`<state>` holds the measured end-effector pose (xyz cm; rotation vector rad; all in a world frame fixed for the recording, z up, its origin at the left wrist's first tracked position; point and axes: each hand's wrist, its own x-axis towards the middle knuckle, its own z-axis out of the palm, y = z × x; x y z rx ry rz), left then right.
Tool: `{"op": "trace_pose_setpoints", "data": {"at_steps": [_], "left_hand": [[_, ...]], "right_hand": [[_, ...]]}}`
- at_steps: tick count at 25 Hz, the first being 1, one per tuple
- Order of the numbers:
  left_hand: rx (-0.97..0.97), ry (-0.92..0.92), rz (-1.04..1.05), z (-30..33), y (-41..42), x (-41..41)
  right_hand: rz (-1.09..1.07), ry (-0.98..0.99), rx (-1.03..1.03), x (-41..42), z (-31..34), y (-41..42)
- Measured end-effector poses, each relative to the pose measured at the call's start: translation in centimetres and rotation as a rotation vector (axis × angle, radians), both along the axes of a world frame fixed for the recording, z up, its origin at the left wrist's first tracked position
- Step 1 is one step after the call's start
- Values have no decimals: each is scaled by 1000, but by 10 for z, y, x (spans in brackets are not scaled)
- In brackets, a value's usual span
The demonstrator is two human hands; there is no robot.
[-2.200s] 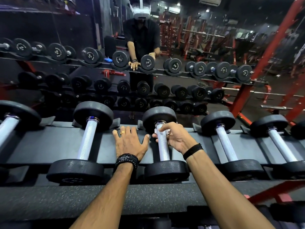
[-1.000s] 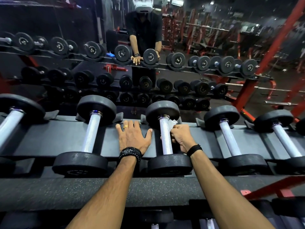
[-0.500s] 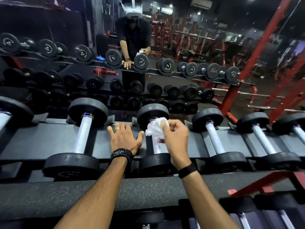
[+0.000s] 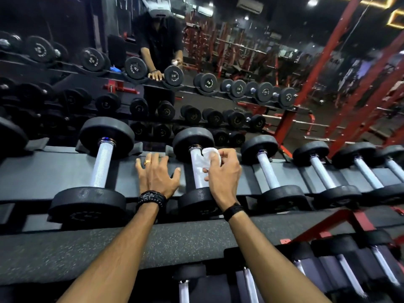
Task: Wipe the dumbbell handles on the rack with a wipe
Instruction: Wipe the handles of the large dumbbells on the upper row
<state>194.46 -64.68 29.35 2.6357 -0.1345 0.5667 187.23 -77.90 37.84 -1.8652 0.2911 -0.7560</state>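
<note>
Since half a second ago, right hand (image 4: 223, 171) has dropped from a raised position back to the middle dumbbell (image 4: 197, 169), bringing the white wipe (image 4: 208, 158) against the upper right side of its silver handle (image 4: 196, 171). Fingers curled, pinching the bunched wipe between thumb and fingertips; wipe touches the handle just below the far weight head. Left hand (image 4: 156, 174) unchanged: flat, fingers spread and straight, pressing on the grey rack shelf (image 4: 54, 169) just left of that dumbbell, holding nothing. Dumbbell lies in its cradle, handle pointing away from the camera, near head partly hidden by the right wrist. Step in hand looks like re-wiping or finishing this handle after regathering the wipe. Next move likely calls for wrapping the wipe round the bar and stroking along its length toward the near head, then shifting right to the next dumbbell (image 4: 269, 173), whose handle appears untouched. Left neighbour dumbbell (image 4: 101, 165) status cannot tell. Mirror behind shows the reflected rack and person (image 4: 160, 40).
</note>
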Motion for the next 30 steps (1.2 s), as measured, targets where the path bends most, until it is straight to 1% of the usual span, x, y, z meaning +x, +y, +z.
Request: {"op": "trace_pose_setpoints", "data": {"at_steps": [2,4,5,7,8,9,11,13,16,18,20,24,26,28,30], "left_hand": [[-115,12,-79,-7,3,-21],[-186,85,-108,-11,6,-45],[-255,136,-99,-5,6,-56],[-435,214,-37,22,-1,-72],[-491,206,-40,38,-9,-79],[-512,160,-77,51,-19,-86],[-470,33,-174,73,-46,-100],[-407,-43,-257,84,-77,-110],[-303,-79,-308,84,-129,-112],[-276,-45,-244,72,-162,-107],[-275,40,-148,55,-192,-99],[-151,180,-47,18,-226,-100],[-43,186,-62,10,-226,-106],[46,218,-99,12,-218,-110],[76,250,-137,16,-212,-110]], "right_hand": [[31,-16,81,-17,0,-1],[92,-6,125,-35,-4,-11],[114,-7,177,-43,-1,-21],[164,6,364,-58,7,-44],[185,14,425,-64,12,-56],[197,23,439,-71,17,-67],[206,30,410,-81,22,-91],[198,28,407,-85,25,-116],[219,31,430,-85,26,-166],[266,45,424,-84,23,-202],[328,44,398,-81,17,-235],[376,14,258,-73,6,-283],[366,23,193,-68,2,-295],[373,44,203,-63,5,-294],[398,27,218,-57,10,-288]]}}
